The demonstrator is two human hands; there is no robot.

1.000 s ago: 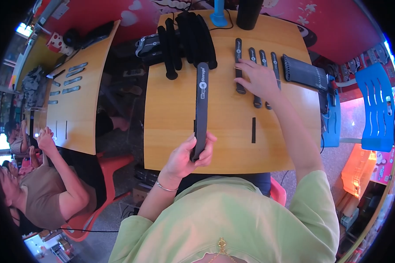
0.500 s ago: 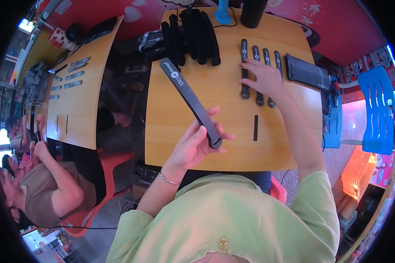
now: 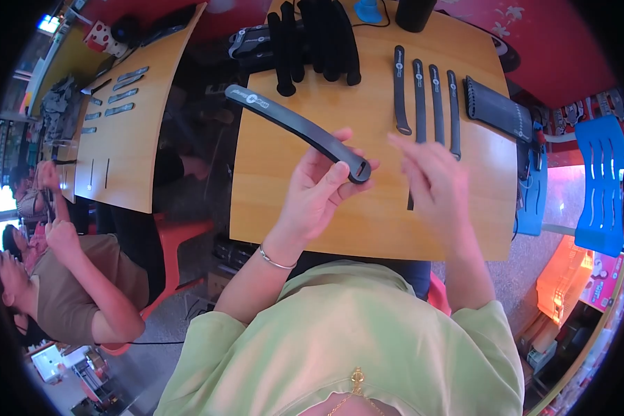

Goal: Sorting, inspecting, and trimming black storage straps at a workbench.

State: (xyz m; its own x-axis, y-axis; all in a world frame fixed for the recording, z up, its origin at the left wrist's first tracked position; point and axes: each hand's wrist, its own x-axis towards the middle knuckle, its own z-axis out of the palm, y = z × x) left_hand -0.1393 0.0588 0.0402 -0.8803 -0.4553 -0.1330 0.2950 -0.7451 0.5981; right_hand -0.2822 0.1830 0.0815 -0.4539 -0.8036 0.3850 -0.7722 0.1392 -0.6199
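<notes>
My left hand (image 3: 319, 184) grips a dark grey strap (image 3: 291, 125) near its slotted, rounded end. The strap rises off the table toward the far left, its pale-printed end farthest from me. My right hand (image 3: 437, 180), blurred by motion, hovers over the right half of the table with fingers partly stretched and nothing visible in them. Partly covered by it lies a short black strip (image 3: 410, 200). Just beyond that hand, several matching grey straps (image 3: 419, 97) lie side by side, lengthwise away from me; the hand hides the near ends of some.
A pile of black straps (image 3: 326, 48) occupies the far left of the table (image 3: 277, 208). A dark grey pouch (image 3: 496, 109) rests by the right edge, with a black cylinder (image 3: 414, 14) at the back. At left, a seated person works at another table (image 3: 128, 166) bearing straps.
My right hand has left the laid-out straps and come nearer to me, over the black strip. In my left hand, the strap has swung flatter and toward the left. My view has shifted slightly.
</notes>
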